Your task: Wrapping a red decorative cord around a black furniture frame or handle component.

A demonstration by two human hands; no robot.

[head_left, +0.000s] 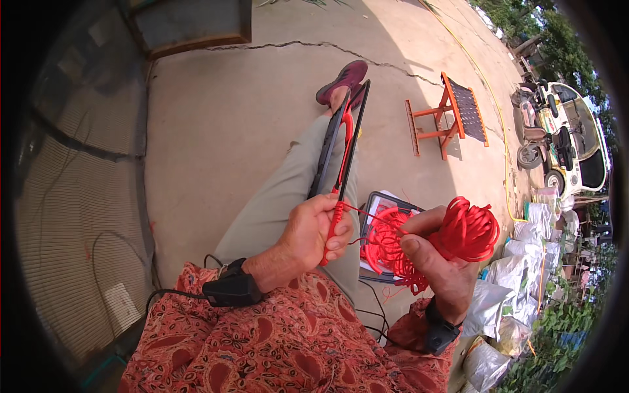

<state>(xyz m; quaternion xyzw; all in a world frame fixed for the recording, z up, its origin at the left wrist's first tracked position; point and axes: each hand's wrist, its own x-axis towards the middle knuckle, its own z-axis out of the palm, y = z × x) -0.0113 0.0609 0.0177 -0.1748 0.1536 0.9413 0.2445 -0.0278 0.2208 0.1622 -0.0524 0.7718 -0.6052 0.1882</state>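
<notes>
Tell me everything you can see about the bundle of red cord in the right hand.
The bundle of red cord is a loose coil of thin, glossy red cord, plastic-looking, wound in many overlapping loops. The right hand grips it, thumb in front. More red loops hang tangled below the fingers, over a dark tray. One strand runs from them left to the red-handled flat black frame that the left hand holds at its lower end, its top tilted away over the leg.

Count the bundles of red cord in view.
2. One coiled bundle is held in the right hand. A looser bundle lies in the tray below, partly hidden by that hand; more may be underneath.
</notes>
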